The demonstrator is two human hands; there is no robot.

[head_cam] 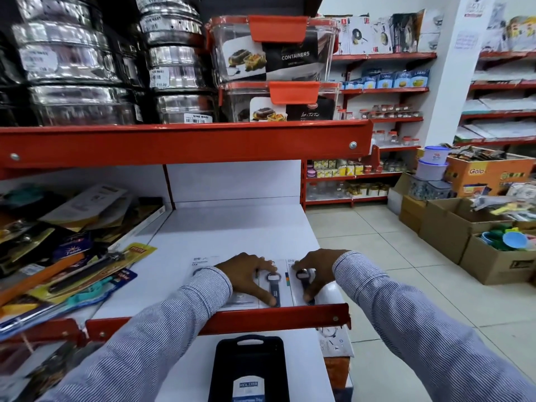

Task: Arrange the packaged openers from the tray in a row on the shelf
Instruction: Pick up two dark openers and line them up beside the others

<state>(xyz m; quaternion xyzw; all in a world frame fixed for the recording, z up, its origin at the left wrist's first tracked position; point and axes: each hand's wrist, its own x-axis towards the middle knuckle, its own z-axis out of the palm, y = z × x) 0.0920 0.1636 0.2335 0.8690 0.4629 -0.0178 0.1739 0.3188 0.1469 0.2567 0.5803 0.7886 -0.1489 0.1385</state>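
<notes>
Packaged openers lie flat side by side on the white shelf (pixel 232 227), close behind its red front lip (pixel 261 314). My left hand (pixel 246 274) rests on the middle opener pack (pixel 274 288), thumb at its lower end; a further pack (pixel 203 264) shows partly under that wrist. My right hand (pixel 314 269) presses fingers and thumb on the right opener pack (pixel 304 281). A black tray (pixel 246 369) with a handle slot sits on the shelf below, in front of me.
Left of the openers lies a heap of carded kitchen tools (pixel 72 256). Above hangs a red shelf (pixel 185 143) with steel tins and clear containers. Cardboard boxes (pixel 464 227) stand on the tiled floor at right.
</notes>
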